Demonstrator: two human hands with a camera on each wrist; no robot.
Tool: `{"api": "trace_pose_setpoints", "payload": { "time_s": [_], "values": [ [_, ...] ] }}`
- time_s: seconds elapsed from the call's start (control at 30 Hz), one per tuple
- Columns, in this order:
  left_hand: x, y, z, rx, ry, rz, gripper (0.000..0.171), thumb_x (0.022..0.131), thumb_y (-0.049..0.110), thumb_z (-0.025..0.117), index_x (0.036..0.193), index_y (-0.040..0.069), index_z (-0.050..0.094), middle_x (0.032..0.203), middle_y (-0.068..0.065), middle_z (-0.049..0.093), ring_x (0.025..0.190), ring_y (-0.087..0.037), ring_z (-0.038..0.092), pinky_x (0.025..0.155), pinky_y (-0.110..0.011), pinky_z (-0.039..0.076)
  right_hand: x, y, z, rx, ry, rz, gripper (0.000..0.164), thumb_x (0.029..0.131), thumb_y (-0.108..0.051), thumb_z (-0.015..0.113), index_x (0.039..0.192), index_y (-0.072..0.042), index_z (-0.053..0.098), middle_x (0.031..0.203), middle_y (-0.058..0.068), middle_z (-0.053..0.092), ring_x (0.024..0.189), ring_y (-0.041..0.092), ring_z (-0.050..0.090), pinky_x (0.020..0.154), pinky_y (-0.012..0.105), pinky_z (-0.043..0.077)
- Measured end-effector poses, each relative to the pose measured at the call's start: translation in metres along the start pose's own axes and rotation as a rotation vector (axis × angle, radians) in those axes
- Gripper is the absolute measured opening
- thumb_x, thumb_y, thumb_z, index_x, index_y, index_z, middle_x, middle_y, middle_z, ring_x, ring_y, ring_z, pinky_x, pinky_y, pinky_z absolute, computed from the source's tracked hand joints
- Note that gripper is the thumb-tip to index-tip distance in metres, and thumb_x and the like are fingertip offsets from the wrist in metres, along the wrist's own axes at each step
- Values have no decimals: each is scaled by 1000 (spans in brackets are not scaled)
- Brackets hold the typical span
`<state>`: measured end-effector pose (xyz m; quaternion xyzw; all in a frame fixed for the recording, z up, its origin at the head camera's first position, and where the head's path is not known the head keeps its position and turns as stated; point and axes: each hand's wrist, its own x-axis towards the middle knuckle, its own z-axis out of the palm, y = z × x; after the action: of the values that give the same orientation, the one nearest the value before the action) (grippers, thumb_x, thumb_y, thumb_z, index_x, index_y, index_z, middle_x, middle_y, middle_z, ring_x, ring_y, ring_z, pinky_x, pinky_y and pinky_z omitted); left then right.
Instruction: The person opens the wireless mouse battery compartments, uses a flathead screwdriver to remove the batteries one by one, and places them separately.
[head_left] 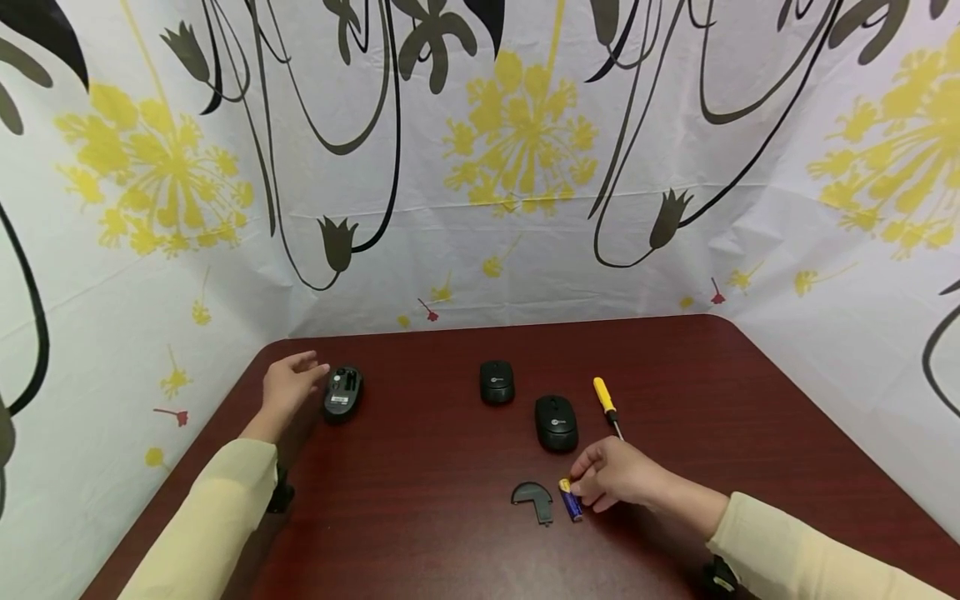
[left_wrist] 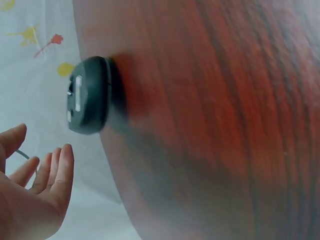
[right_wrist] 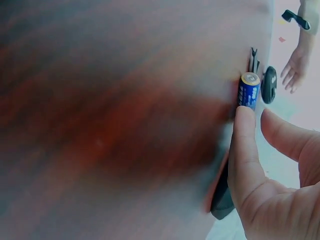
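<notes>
An upturned black mouse [head_left: 343,392] lies at the table's left, its underside with an uncovered battery slot facing up. Beside it my left hand [head_left: 289,388] hovers with loosely bent fingers, apart from the mouse [left_wrist: 90,95] in the left wrist view. My right hand [head_left: 618,475] is at a blue and yellow battery [head_left: 571,500] lying on the table. In the right wrist view, a fingertip meets the battery [right_wrist: 248,91] while the thumb stands apart from that finger. Just left of the battery lies a dark, curved battery cover [head_left: 534,500].
Two black mice, one at the back middle [head_left: 497,382] and one nearer [head_left: 557,423], lie upright on the brown table [head_left: 405,500]. A yellow-handled screwdriver [head_left: 604,398] lies beyond my right hand. A flower-patterned white cloth [head_left: 420,275] hangs behind and along the sides.
</notes>
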<state>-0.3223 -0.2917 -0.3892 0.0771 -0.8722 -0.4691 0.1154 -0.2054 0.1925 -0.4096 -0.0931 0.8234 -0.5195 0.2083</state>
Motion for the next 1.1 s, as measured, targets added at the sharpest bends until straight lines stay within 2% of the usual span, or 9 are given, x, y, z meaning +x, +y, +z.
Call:
{"api": "trace_pose_setpoints", "payload": {
  "time_s": [0.13,0.23,0.47,0.63,0.83,0.97,1.1],
  "values": [
    [-3,10,5,14,22,57,50,95,23,64,139,3,52,127,-22,59,100,-32,65,74,-29,56,1,-4,-6,-20,21,-10,20,85,-2,72,99,10,62,85,12,68,74,27,67,63,41,58],
    [-7,18,13,14,-6,115,49,94,22,66,138,3,54,124,-20,61,98,-33,65,72,-28,56,3,-8,-11,-31,37,-22,23,86,-3,72,101,10,61,85,12,68,75,27,67,64,41,58],
    [-21,32,36,14,-91,263,47,92,19,69,135,4,57,121,-21,63,104,-32,63,80,-41,55,13,-9,-27,-14,52,-88,30,87,-6,72,106,12,59,88,12,67,79,27,66,67,41,58],
    [-28,43,55,11,-151,354,46,90,18,72,133,5,59,119,-19,64,105,-29,64,84,-44,53,23,-7,-43,-63,67,-165,32,87,-8,72,109,11,60,87,11,65,81,28,65,69,39,58],
    [-42,58,82,-6,-261,467,48,88,17,74,133,7,59,118,-15,64,103,-27,64,85,-41,54,33,-2,-60,-204,140,-267,31,87,-10,73,110,7,62,90,9,63,83,28,64,70,38,58],
    [-48,67,102,19,-311,601,46,87,15,75,129,6,62,119,-15,64,103,-29,63,85,-40,54,38,3,-67,-356,192,-369,28,86,-12,75,109,1,65,95,6,66,87,20,64,71,33,56],
    [-55,74,123,137,-354,761,45,87,18,76,129,8,63,122,-10,63,108,-26,61,88,-39,53,42,6,-69,-490,216,-469,28,85,-14,77,109,-4,67,103,6,67,91,17,65,72,32,55]
  ]
}}
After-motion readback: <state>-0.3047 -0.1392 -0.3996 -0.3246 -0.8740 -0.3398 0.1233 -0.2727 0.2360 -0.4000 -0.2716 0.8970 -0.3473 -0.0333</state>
